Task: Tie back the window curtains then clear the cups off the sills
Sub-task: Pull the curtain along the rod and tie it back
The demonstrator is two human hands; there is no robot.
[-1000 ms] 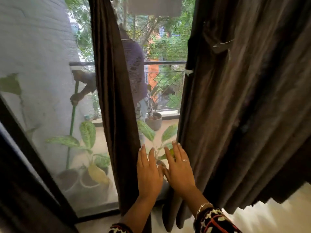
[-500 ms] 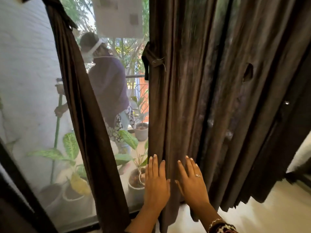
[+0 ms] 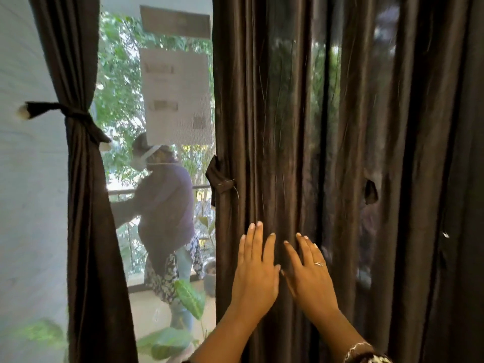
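A dark brown curtain (image 3: 340,153) hangs loose over the right half of the window. My left hand (image 3: 255,268) and my right hand (image 3: 309,271) lie side by side on its folds with straight, spread fingers. A short fabric tie-back (image 3: 220,179) dangles from the curtain's left edge, above my left hand. On the left, a second brown curtain (image 3: 89,231) is gathered and bound by a knotted tie-back (image 3: 76,116). No cups or sill show.
Through the mesh-screened glass (image 3: 34,205) a person (image 3: 165,218) in a purple top stands on a balcony among potted leafy plants (image 3: 188,299). A paper notice (image 3: 175,95) hangs on the glass above. A small hole (image 3: 370,191) shows in the right curtain.
The view has risen and turned right, so the right curtain fills more of the frame. Both hands have slid up together on the curtain, staying flat.
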